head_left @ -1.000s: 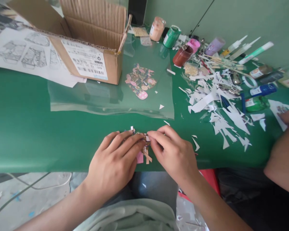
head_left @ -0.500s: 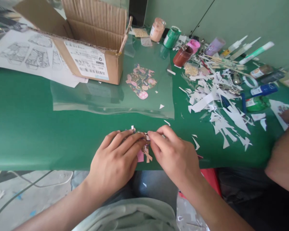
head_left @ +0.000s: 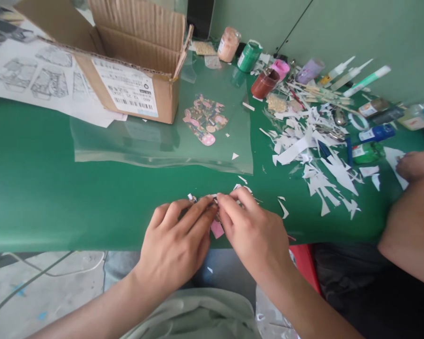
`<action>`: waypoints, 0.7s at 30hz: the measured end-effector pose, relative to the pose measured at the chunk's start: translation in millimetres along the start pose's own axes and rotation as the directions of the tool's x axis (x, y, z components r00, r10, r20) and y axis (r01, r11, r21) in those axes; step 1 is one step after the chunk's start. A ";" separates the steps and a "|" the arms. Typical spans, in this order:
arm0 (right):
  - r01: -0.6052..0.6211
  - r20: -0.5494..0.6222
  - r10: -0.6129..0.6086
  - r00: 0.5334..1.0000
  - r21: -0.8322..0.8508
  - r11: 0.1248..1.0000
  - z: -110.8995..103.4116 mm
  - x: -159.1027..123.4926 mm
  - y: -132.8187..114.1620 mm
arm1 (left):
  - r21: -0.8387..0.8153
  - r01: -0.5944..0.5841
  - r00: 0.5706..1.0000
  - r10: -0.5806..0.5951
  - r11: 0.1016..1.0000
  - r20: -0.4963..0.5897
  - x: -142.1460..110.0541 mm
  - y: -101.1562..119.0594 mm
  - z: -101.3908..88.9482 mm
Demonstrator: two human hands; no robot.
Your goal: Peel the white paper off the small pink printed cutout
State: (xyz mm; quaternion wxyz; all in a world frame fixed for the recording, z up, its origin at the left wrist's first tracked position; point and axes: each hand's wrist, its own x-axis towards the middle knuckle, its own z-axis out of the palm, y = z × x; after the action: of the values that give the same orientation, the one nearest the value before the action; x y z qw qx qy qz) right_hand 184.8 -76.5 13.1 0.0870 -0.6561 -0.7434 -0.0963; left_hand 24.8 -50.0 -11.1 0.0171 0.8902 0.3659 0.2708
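At the near edge of the green table, both hands meet over small patterned paper pieces. My left hand (head_left: pixel 180 238), its fingers bent and close together, covers most of the pieces with its fingertips on them. Opposite it, my right hand (head_left: pixel 256 230) pinches thumb against forefinger at the same spot; a sliver of a small paper piece (head_left: pixel 215 196) shows at the tips. Below the fingertips a pink paper piece (head_left: pixel 217 229) sticks out between the hands. The rest of the pieces are hidden under the left fingers.
Beyond the hands, patterned cutouts (head_left: pixel 205 117) rest on a clear plastic sheet (head_left: pixel 127 150). A cardboard box (head_left: pixel 130 89) stands behind, beside printed drawings (head_left: pixel 49 84). White paper scraps (head_left: pixel 304 146), paint jars (head_left: pixel 266 82) and glue tubes (head_left: pixel 367 81) crowd the right. Another person's arm (head_left: pixel 415 221) rests at far right.
My left hand has shifted slightly right with its fingers more bent. The pink piece has turned and moved right, and tan strips beside it are now covered. The view has shifted slightly.
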 end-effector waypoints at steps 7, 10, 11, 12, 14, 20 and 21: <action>-0.033 -0.021 0.032 0.999 -0.043 0.999 0.5 -4.3 -7.6 | 0.005 0.019 1.000 -0.019 1.000 -0.012 -2.5 2.2 2.5; -0.043 -0.027 0.041 0.999 -0.045 0.998 1.0 -6.1 -8.5 | 0.005 0.030 0.999 -0.030 1.000 -0.012 -2.9 2.9 3.2; -0.047 -0.027 0.046 0.999 -0.044 0.998 1.0 -6.6 -8.7 | 0.004 0.032 0.999 -0.032 0.999 -0.012 -3.0 2.9 3.3; -0.052 -0.026 0.051 0.998 -0.042 0.998 1.0 -7.1 -9.0 | 0.003 0.034 0.999 -0.034 0.999 -0.014 -3.2 2.8 3.4; -0.062 -0.027 0.061 0.998 -0.037 0.997 0.8 -8.0 -9.8 | 0.002 0.034 0.999 -0.034 0.999 -0.019 -3.6 2.7 3.8; -0.095 -0.055 0.094 0.994 -0.030 0.995 2.1 -11.8 -11.7 | -0.007 0.036 0.999 -0.037 0.999 -0.027 -5.0 3.1 5.8; -0.097 -0.061 0.095 0.994 -0.030 0.995 2.5 -12.6 -11.8 | -0.009 0.037 0.999 -0.037 0.999 -0.026 -5.0 3.1 6.0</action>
State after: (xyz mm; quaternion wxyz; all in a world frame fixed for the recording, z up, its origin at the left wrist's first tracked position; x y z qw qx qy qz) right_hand 174.6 -89.3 7.2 0.1030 -0.6893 -0.7064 -0.1238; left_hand 26.8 -54.6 -17.9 0.0213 0.8796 0.3815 0.2835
